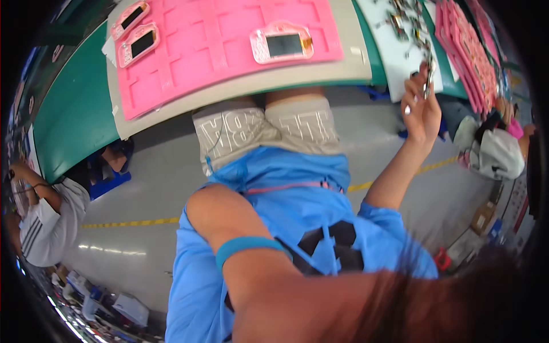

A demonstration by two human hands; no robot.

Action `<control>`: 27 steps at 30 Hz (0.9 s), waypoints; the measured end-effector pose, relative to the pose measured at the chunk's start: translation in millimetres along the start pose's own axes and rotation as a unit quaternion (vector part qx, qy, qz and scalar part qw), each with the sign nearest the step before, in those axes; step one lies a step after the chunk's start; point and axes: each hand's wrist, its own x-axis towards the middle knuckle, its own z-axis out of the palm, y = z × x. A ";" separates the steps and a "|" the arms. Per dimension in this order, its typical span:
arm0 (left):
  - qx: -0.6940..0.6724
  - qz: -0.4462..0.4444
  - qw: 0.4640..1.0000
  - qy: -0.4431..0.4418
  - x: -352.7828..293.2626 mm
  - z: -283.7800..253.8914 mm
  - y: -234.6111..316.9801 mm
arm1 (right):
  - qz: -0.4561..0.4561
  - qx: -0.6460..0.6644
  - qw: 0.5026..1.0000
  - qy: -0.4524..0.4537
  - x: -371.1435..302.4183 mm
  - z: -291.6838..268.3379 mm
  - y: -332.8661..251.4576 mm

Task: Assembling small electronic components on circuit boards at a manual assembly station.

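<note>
My right hand (422, 111) is raised at the right, beside the table edge. Its thumb and fingers pinch a small, thin electronic part (429, 77), seen nearly edge-on, with shiny metal bits. My left arm is bent, its elbow out, with a blue band (249, 246) around it. Beyond the band, my left hand (269, 297) blurs into the lower edge near my head and hair, and its fingers are hidden. On the pink tray (194, 54) lies a pink handheld game console shell (283, 44) with a dark screen, and two similar shells (139, 43) sit at its left.
Several loose electronic parts (403, 20) lie on a white sheet (394, 63) at the right. Stacked pink trays (466, 57) stand beyond it. Green matting (74, 120) covers the bench. People sit at the left (51, 223) and right (492, 151).
</note>
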 end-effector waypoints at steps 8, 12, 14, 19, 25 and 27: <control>-0.163 -0.007 0.984 -0.074 -39.6 -8.7 27.3 | -0.054 -0.083 0.993 -0.063 8.9 26.7 26.5; -0.199 -0.013 0.979 -0.052 -22.3 -9.8 18.4 | -0.058 -0.098 0.993 -0.036 26.0 54.3 42.5; -0.224 -0.022 0.974 -0.030 -19.3 0.3 20.3 | -0.056 -0.111 0.992 -0.005 19.6 70.9 50.4; -0.224 0.001 0.972 -0.077 11.5 -35.1 -16.9 | -0.154 -0.329 0.925 0.111 18.6 85.6 64.4; 0.150 -0.159 0.927 0.303 -22.7 -101.0 -62.1 | -0.086 -0.439 0.894 0.031 5.5 121.6 125.2; 0.180 -0.155 0.914 0.330 -12.1 -108.7 -71.3 | -0.026 -0.449 0.893 0.016 3.7 134.5 134.4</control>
